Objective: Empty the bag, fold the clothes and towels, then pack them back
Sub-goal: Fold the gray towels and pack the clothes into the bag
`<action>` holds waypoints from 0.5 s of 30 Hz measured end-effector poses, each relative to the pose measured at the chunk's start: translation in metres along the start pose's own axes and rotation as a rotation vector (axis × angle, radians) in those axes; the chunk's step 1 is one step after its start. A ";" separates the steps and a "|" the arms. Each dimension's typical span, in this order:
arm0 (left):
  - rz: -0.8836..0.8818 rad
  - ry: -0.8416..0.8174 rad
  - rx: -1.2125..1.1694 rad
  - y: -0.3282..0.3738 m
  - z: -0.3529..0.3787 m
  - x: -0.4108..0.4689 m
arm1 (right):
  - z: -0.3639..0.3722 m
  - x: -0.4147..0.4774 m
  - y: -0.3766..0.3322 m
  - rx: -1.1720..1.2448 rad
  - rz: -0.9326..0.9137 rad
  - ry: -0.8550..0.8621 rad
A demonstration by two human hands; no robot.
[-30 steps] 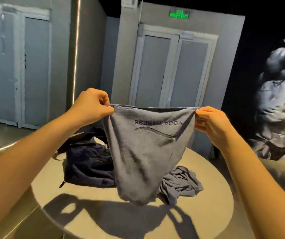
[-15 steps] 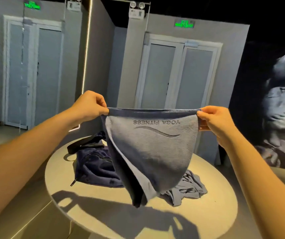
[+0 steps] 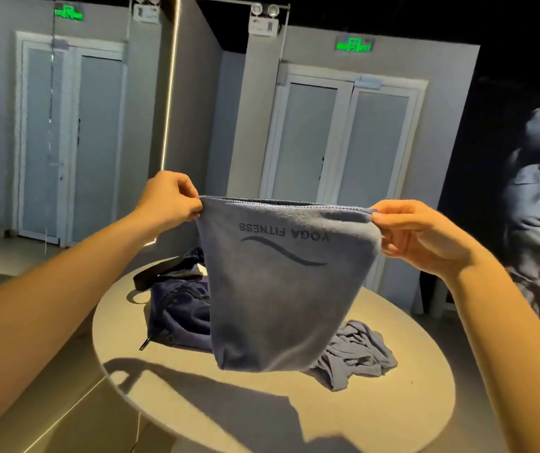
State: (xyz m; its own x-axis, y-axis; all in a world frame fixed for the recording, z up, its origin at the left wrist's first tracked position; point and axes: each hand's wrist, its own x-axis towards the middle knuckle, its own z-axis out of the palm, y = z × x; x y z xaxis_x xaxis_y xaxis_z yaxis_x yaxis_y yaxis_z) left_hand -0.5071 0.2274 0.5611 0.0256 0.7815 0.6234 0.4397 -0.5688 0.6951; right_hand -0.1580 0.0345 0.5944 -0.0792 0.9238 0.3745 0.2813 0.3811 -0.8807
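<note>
Both hands hold one grey-blue towel [image 3: 289,282] up in the air above the round table [image 3: 425,403]. At the towel's upper left corner the left hand [image 3: 167,199] pinches the stitched hem between curled fingers and thumb, and the right hand [image 3: 419,237] pinches the upper right corner the same way, so the top edge runs nearly taut between them. The towel hangs doubled, its lower fold clear of the tabletop, and its printed words "YOGA FITNESS" over a wavy line read mirrored from this side. Behind and below it, a dark navy bag [image 3: 177,308] lies slumped on the table with its black strap [image 3: 160,273] looping off to the left and a zipper pull at its near corner. To the right of the bag, a crumpled grey-blue garment [image 3: 356,354] lies in a heap on the table. Two sets of pale double doors [image 3: 343,142] stand in the background under green signs.
</note>
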 end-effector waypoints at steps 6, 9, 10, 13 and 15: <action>0.032 -0.130 -0.069 0.003 0.001 0.000 | -0.002 0.022 0.019 -0.441 0.041 0.488; 0.045 -0.082 0.019 -0.005 0.011 0.005 | 0.006 0.037 0.039 -0.561 -0.100 0.648; 0.052 -0.049 0.045 -0.006 0.014 0.006 | 0.006 0.039 0.043 -0.549 -0.109 0.639; -0.008 -0.037 -0.012 -0.009 0.025 0.011 | 0.004 0.044 0.052 -0.413 -0.050 0.635; -0.073 -0.063 -0.058 -0.015 0.034 0.017 | 0.002 0.047 0.058 -0.273 -0.003 0.625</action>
State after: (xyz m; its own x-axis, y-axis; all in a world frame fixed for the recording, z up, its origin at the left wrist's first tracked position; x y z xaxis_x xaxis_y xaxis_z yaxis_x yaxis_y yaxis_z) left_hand -0.4826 0.2583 0.5486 0.0523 0.8351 0.5476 0.3894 -0.5220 0.7589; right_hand -0.1469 0.1004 0.5601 0.4637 0.6973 0.5467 0.5198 0.2855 -0.8051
